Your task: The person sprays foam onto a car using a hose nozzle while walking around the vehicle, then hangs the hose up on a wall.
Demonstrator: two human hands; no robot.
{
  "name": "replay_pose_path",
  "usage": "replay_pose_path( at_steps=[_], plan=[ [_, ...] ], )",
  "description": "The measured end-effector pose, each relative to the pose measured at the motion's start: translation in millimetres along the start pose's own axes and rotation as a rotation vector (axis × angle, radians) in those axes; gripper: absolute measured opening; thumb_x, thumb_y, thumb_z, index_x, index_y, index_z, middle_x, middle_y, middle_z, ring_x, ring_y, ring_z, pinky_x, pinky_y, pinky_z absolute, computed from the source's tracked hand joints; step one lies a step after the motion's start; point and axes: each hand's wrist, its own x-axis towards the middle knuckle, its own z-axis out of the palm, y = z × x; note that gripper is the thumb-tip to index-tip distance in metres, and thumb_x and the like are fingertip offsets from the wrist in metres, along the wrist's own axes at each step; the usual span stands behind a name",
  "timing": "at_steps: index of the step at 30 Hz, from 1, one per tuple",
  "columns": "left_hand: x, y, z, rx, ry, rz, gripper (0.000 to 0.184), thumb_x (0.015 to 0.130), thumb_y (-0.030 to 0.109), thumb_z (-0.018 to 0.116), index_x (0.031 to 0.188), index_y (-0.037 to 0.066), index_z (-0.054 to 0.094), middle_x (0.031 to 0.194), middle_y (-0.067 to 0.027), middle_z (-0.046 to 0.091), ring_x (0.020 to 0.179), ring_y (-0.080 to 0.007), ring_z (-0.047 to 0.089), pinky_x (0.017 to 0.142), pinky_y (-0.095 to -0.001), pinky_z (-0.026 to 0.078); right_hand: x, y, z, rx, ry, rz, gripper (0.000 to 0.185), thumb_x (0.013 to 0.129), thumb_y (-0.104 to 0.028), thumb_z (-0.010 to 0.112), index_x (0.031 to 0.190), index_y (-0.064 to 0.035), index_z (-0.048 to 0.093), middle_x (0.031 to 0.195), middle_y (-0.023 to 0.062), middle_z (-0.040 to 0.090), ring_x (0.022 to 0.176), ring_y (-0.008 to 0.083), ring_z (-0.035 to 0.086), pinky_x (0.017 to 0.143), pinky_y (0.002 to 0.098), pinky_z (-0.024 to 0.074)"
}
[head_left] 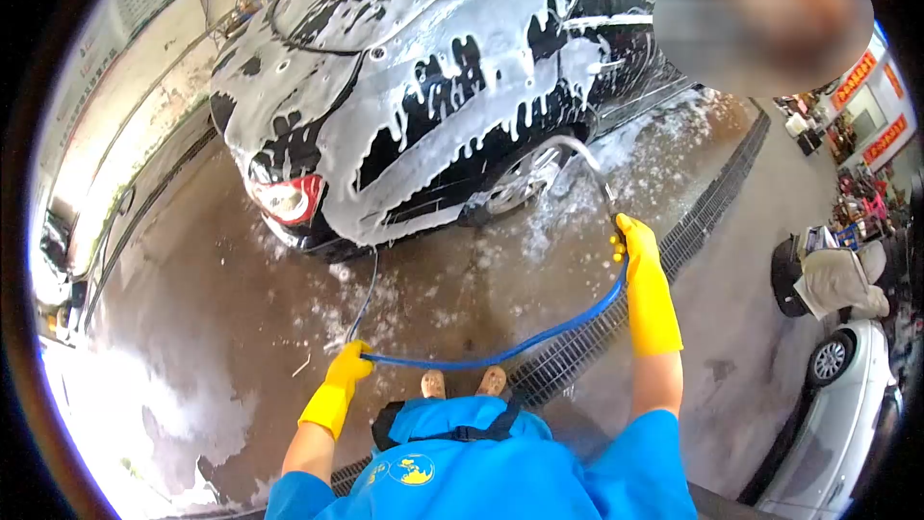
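Observation:
My right hand [647,279], in a yellow rubber glove, is closed around the end of a blue hose [510,364]. A metal-looking tip [607,191] points up from this hand. From it a pale arc, water or a bent tube, I cannot tell which, curves toward the rear wheel [525,183]. Gloved in yellow too, my left hand [344,382] is shut on the hose lower down. Between the hands the hose sags in front of my body. A black car [385,159] covered in white foam stands ahead, its red-and-white tail light [289,199] nearest my left side.
A drain grate [688,246] runs across the wet floor [452,299] on my right. Thin hose [367,294] trails from my left hand toward the car. A light-coloured car [847,424] and a draped chair-like item [839,281] stand at right. A blurred patch covers the upper right.

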Motion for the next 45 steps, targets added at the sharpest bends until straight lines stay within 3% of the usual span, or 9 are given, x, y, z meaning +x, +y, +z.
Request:
replay_pose_path(
  at_steps=[3, 8, 11, 17, 25, 27, 33, 37, 45],
  plan=[
    [39, 26, 18, -0.076, -0.142, 0.148, 0.045, 0.073, 0.013, 0.061, 0.118, 0.010, 0.059, 0.117, -0.0183, 0.060, 0.110, -0.0334, 0.057, 0.091, -0.0378, 0.045, -73, -68, 0, 0.122, 0.063, -0.214, 0.035, 0.091, -0.027, 0.058, 0.120, -0.0072, 0.057, 0.066, 0.0023, 0.056, 0.044, 0.0084, 0.043, 0.038, 0.0244, 0.0398],
    [-25, 282, -42, -0.113, 0.196, 0.961, 0.031, 0.090, 0.028, 0.055, 0.115, 0.010, 0.061, 0.114, -0.0138, 0.062, 0.105, -0.0287, 0.059, 0.089, -0.0347, 0.046, -155, -94, 30, 0.135, 0.164, -0.489, 0.047, 0.091, -0.028, 0.059, 0.129, -0.0035, 0.048, 0.067, 0.0012, 0.055, 0.042, 0.0059, 0.040, 0.034, 0.0222, 0.0359],
    [-98, 389, -85, -0.164, 0.138, 0.966, 0.034, 0.089, 0.037, 0.057, 0.111, 0.010, 0.061, 0.111, -0.0101, 0.061, 0.093, -0.0264, 0.061, 0.081, -0.0335, 0.048, -167, -72, 47, 0.013, 0.116, -0.597, 0.042, 0.091, -0.024, 0.059, 0.128, -0.0074, 0.050, 0.071, 0.0039, 0.057, 0.046, 0.0086, 0.046, 0.039, 0.0241, 0.0380],
    [-123, 455, -87, -0.039, 0.339, 1.004, 0.047, 0.081, 0.050, 0.062, 0.094, 0.005, 0.060, 0.091, -0.0172, 0.065, 0.082, -0.0353, 0.063, 0.070, -0.0406, 0.049, -189, -36, 67, -0.195, 0.138, -0.711, 0.038, 0.092, -0.022, 0.059, 0.125, -0.0053, 0.052, 0.109, 0.0198, 0.064, 0.100, 0.0323, 0.063, 0.083, 0.0356, 0.0486],
    [-78, 420, -52, 0.202, 0.382, 1.026, 0.033, 0.084, 0.035, 0.055, 0.099, 0.006, 0.057, 0.094, -0.0197, 0.059, 0.080, -0.0380, 0.061, 0.069, -0.0477, 0.050, -188, -1, 77, -0.255, -0.018, -0.722, 0.040, 0.094, -0.023, 0.055, 0.129, -0.0055, 0.049, 0.114, 0.0191, 0.062, 0.104, 0.0267, 0.062, 0.085, 0.0338, 0.0476],
    [-76, 404, -60, 0.321, 0.427, 1.155, 0.027, 0.077, 0.022, 0.062, 0.098, 0.005, 0.058, 0.091, -0.0168, 0.059, 0.078, -0.0360, 0.062, 0.066, -0.0439, 0.051, -174, 16, 79, -0.315, -0.063, -0.734, 0.047, 0.092, -0.033, 0.057, 0.134, -0.0161, 0.047, 0.099, 0.0083, 0.065, 0.065, 0.0131, 0.059, 0.051, 0.0249, 0.0476],
    [-65, 332, -109, 0.413, 0.422, 1.378, 0.012, 0.077, 0.016, 0.059, 0.086, 0.009, 0.060, 0.087, -0.0128, 0.060, 0.076, -0.0350, 0.063, 0.063, -0.0445, 0.050, -225, 13, 137, -0.203, -0.325, -0.485, 0.041, 0.093, -0.020, 0.055, 0.133, -0.0138, 0.048, 0.082, 0.0024, 0.057, 0.055, 0.0070, 0.048, 0.037, 0.0218, 0.0379],
    [-102, 265, -159, 0.490, 0.480, 1.104, 0.021, 0.076, 0.020, 0.062, 0.094, 0.009, 0.060, 0.090, -0.0135, 0.059, 0.082, -0.0355, 0.061, 0.068, -0.0453, 0.049, -257, 21, 196, -0.144, -0.488, -0.376, 0.043, 0.092, -0.016, 0.058, 0.134, -0.0117, 0.047, 0.083, 0.0031, 0.056, 0.053, 0.0072, 0.046, 0.034, 0.0201, 0.0353],
    [-175, 20, -187, -0.467, 0.845, 0.643, 0.042, 0.087, 0.032, 0.065, 0.118, 0.007, 0.051, 0.097, -0.0134, 0.059, 0.084, -0.0240, 0.061, 0.073, -0.0324, 0.050, -380, 70, 370, -0.056, -0.762, -0.514, 0.047, 0.088, -0.006, 0.058, 0.133, -0.0034, 0.043, 0.110, 0.0121, 0.058, 0.051, 0.0099, 0.047, 0.038, 0.0207, 0.0363]
  ],
)
